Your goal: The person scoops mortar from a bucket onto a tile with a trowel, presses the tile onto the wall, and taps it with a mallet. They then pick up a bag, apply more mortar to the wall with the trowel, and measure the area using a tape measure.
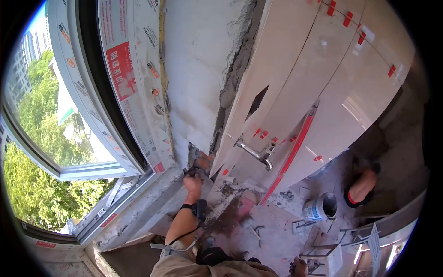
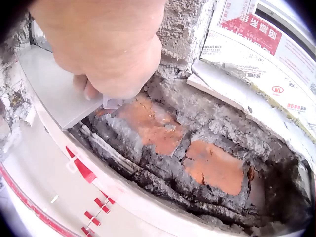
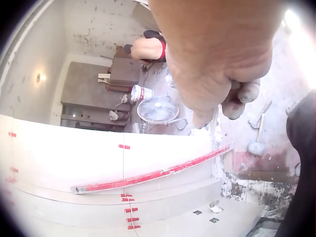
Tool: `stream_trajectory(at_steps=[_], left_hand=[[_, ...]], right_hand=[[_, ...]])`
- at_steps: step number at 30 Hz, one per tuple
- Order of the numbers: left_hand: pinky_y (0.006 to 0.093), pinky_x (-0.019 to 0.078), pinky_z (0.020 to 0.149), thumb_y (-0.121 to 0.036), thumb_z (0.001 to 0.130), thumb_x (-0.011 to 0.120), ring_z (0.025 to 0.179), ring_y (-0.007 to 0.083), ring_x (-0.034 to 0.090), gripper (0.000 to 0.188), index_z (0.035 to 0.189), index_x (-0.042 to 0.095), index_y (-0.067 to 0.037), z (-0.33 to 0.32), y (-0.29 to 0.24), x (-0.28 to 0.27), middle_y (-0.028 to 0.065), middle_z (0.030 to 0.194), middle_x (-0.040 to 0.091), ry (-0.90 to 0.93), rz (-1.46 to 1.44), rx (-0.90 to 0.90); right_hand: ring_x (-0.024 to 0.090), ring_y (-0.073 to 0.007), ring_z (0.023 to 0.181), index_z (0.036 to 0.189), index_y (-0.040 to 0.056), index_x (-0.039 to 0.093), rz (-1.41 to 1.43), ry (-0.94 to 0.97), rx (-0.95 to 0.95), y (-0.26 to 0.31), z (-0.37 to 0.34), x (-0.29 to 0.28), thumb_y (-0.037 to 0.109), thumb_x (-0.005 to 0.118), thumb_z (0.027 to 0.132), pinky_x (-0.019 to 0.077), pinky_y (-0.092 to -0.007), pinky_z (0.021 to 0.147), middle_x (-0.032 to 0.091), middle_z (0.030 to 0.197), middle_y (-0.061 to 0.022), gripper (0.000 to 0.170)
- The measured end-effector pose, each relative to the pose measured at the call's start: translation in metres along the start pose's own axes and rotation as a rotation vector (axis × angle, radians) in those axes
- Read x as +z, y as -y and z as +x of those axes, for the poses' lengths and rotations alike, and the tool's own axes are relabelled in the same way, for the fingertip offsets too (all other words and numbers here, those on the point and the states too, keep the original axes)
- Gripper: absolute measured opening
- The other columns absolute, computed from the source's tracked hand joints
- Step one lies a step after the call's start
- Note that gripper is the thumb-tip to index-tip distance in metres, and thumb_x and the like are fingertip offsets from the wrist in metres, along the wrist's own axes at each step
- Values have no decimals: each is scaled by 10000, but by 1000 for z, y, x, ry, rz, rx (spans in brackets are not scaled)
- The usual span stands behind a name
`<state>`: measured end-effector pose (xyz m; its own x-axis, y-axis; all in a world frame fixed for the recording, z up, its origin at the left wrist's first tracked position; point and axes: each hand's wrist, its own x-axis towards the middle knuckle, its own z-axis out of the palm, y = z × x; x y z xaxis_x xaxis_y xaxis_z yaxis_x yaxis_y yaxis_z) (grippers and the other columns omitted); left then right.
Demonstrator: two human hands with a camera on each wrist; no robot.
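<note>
My left hand (image 1: pixel 193 183) reaches to the wall's bottom corner, beside a recess of orange bricks (image 2: pixel 215 165) and grey mortar. In the left wrist view, that hand's back hides most of its fingers. A fingertip shows over a grey tile (image 2: pixel 54 84), and a small translucent piece (image 2: pixel 112 102) sticks out under the hand; I cannot tell whether it is held. My right hand (image 3: pixel 217 74) hangs above the floor with its fingers loosely bent, dark-stained at the tips, and nothing shows in them. It appears at the head view's bottom edge.
A red level (image 1: pixel 293 147) leans on the tiled wall by a chrome tap (image 1: pixel 256 152). An open window (image 1: pixel 83 92) stands left. On the floor are a bucket (image 1: pixel 319 207), a mallet (image 3: pixel 257 140) and a fan (image 3: pixel 158 109). Another person's bent limb (image 1: pixel 363 185) shows at right.
</note>
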<state>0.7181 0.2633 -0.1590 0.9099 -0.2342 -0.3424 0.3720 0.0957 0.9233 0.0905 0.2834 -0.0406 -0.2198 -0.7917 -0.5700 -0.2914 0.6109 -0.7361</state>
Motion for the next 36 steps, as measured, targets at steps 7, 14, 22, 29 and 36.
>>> stream_trajectory(at_steps=[7,14,22,29,36], left_hand=[[304,436,418,-23,819,594,476,142,572,119,926,642,-3,-2,3,0,61,638,608,-21,112,96],[308,434,414,-50,825,608,467,153,561,119,925,622,15,-7,-5,0,70,673,610,-19,70,66],[295,393,391,-103,863,590,453,145,525,175,998,590,9,-20,-24,-12,59,653,585,97,-40,-67],[257,377,423,-135,867,601,458,109,481,130,923,592,-18,-162,7,-41,30,630,556,429,69,-391],[219,408,519,-284,903,600,592,70,506,255,911,636,-31,-270,-1,-34,-5,734,574,924,200,-519]], right_hand=[[408,-71,406,670,149,515,5,25,-2,-4,6,3,388,615,888,305,-212,355,474,522,38,338],[509,-141,435,880,19,562,3,82,-5,16,11,23,241,615,878,396,-269,351,553,616,-60,229],[514,-129,450,860,-15,583,-150,226,-128,52,11,63,191,627,856,400,-263,373,572,623,-63,211],[563,-113,540,928,-46,618,-337,493,-204,104,4,129,139,658,842,446,-251,478,623,706,-62,208],[568,-130,548,930,-39,608,-328,785,-331,128,-21,203,99,669,814,442,-250,470,606,687,-59,190]])
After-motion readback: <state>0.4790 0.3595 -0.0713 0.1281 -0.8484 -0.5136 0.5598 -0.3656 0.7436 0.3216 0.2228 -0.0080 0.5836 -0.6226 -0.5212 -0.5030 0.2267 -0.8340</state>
